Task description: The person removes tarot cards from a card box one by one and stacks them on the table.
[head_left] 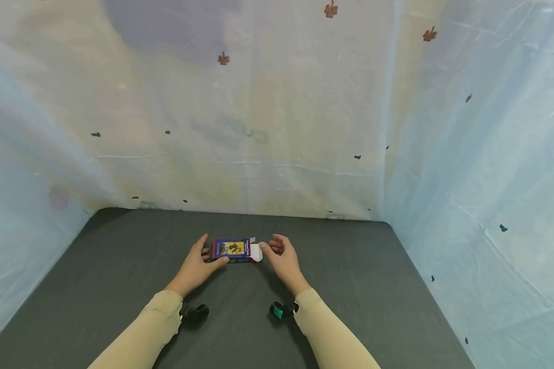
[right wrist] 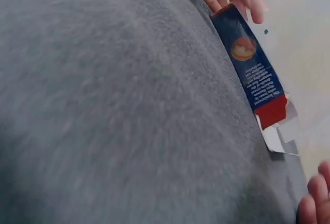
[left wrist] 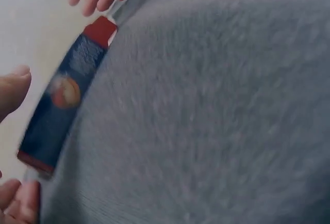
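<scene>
Blue box [head_left: 230, 249] sits on our bench [head_left: 351, 287], white flap [head_left: 256, 252] out; our left hand [head_left: 196, 267] and right hand [head_left: 284, 264] hover beside it, fingers [right wrist: 316, 189] loose.

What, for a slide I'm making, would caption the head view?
Left hand and right hand at opposite ends of an open box, white flap out, on a dark table.

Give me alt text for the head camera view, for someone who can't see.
A small blue box, its white end flap open, is between a person's left hand at its other end and right hand beside the flap, at a dark grey table. Pale sheeting rises behind.
</scene>
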`<act>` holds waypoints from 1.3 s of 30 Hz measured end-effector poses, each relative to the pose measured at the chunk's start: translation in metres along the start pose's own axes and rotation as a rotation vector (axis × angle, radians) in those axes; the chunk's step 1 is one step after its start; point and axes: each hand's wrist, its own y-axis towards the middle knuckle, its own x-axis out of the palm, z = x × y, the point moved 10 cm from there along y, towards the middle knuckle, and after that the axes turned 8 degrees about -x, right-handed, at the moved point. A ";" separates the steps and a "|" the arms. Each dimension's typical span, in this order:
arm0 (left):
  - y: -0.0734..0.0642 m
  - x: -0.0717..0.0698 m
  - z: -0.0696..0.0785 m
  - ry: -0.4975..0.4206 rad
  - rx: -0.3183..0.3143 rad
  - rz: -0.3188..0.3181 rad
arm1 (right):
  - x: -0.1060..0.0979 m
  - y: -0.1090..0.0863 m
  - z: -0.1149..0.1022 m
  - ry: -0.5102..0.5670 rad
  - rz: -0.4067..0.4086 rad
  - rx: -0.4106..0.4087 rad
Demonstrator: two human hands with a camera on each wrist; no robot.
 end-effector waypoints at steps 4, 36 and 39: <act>0.006 0.001 -0.002 -0.013 0.027 0.013 | 0.016 0.005 0.003 0.114 -0.080 -0.009; 0.008 0.002 -0.004 0.087 0.145 -0.038 | 0.039 0.008 0.020 0.008 -0.176 0.022; 0.008 0.004 -0.004 0.069 0.145 -0.047 | 0.038 0.007 0.020 0.008 -0.172 0.020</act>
